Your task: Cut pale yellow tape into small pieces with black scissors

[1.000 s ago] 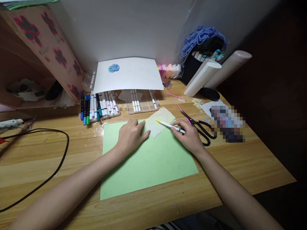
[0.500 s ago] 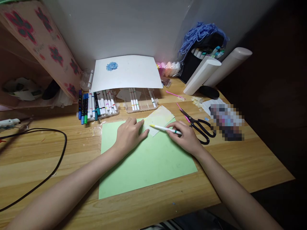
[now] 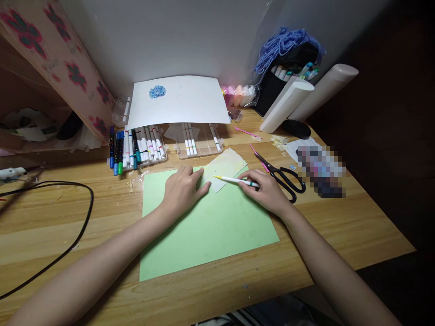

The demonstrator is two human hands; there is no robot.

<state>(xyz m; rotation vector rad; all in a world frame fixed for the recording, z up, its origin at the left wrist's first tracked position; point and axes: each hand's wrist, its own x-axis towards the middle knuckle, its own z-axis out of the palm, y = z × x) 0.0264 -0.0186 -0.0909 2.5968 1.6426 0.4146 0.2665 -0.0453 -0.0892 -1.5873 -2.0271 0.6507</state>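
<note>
My right hand [image 3: 267, 190] is closed around a white marker [image 3: 233, 180] with a yellow tip and a dark green band. Its tip is at the surface of a small pale paper piece [image 3: 229, 165] that bears faint yellow colouring. My left hand [image 3: 183, 188] lies flat with the thumb and fingers apart, pressing at the left edge of that piece. Both rest over a light green sheet [image 3: 204, 235] on the wooden table. Black-handled scissors [image 3: 280, 174] lie just beyond my right hand.
Behind are marker trays [image 3: 200, 147] under a white sheet [image 3: 183, 104] with a blue patch. Back right stand white tubes [image 3: 287, 106] and a black pen holder [image 3: 270, 93] with blue yarn. A black cable [image 3: 86, 217] curves at left, near a flowered panel [image 3: 76, 74].
My right hand and the marker have shifted slightly to the right, the tip still at the pale paper. My left hand stays in place; the view has tilted a little.
</note>
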